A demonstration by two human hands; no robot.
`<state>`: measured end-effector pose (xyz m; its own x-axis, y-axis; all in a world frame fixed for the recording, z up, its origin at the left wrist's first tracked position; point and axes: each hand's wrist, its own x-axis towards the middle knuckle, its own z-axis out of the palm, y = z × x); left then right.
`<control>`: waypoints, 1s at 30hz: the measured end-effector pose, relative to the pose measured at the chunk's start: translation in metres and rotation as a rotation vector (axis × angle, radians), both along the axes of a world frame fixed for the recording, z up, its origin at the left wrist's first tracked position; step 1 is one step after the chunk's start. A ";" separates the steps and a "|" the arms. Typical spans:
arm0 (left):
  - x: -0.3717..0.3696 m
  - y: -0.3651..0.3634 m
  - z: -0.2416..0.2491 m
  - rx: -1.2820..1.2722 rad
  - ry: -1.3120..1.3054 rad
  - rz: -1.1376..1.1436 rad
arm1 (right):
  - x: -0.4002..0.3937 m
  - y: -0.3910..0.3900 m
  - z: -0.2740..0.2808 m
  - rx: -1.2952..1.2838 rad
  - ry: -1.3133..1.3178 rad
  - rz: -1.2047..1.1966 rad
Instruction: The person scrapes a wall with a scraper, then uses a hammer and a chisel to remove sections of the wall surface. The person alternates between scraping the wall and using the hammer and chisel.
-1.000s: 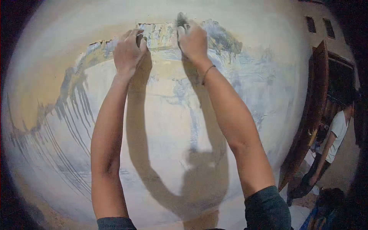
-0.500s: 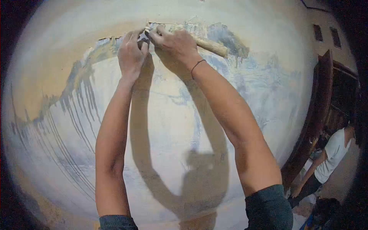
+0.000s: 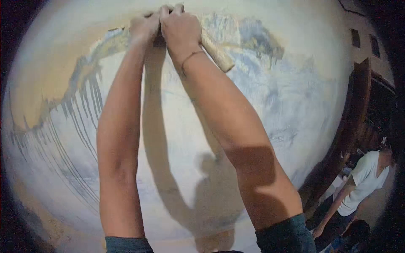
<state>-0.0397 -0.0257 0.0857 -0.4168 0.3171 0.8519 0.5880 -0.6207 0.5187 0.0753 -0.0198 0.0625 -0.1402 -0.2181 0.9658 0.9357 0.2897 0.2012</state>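
High on the painted wall, both hands work side by side, almost touching. My right hand is closed around a wooden-handled tool. Its pale handle sticks out down and to the right, beneath my wrist; the front end is hidden by my fingers. Just left of it, my left hand has its fingers bent against the wall, and whatever they grip is hidden. The hands are at the ragged edge of a peeled strip, where yellowish paint meets bare bluish-white wall.
Dark drips run down the wall at left. To the right are a dark door frame and a person in a white shirt, bending near dark items low down. My arms' shadows fall across the wall.
Both hands have moved upward in view, and my right hand has come closer to the left. The tool's handle now tilts more steeply downward.
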 end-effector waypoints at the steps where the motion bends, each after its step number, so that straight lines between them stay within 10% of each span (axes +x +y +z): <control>1: -0.001 -0.005 -0.002 -0.021 0.063 -0.005 | -0.002 0.001 -0.001 -0.032 0.041 0.025; 8: -0.004 -0.017 -0.016 0.018 0.076 -0.191 | 0.000 0.010 0.005 -0.141 0.114 0.115; 12: -0.015 -0.020 -0.015 0.013 0.154 -0.174 | 0.000 0.002 0.007 0.162 0.275 -0.353; 14: -0.016 -0.031 -0.023 0.010 0.360 0.108 | 0.017 0.003 0.012 -0.203 0.215 -0.069; 17: -0.006 -0.050 -0.039 0.015 0.321 0.062 | 0.064 0.023 0.004 -0.066 0.186 -0.248; 30: 0.075 0.028 -0.041 0.355 0.690 0.816 | 0.195 -0.037 -0.134 -0.416 0.157 0.577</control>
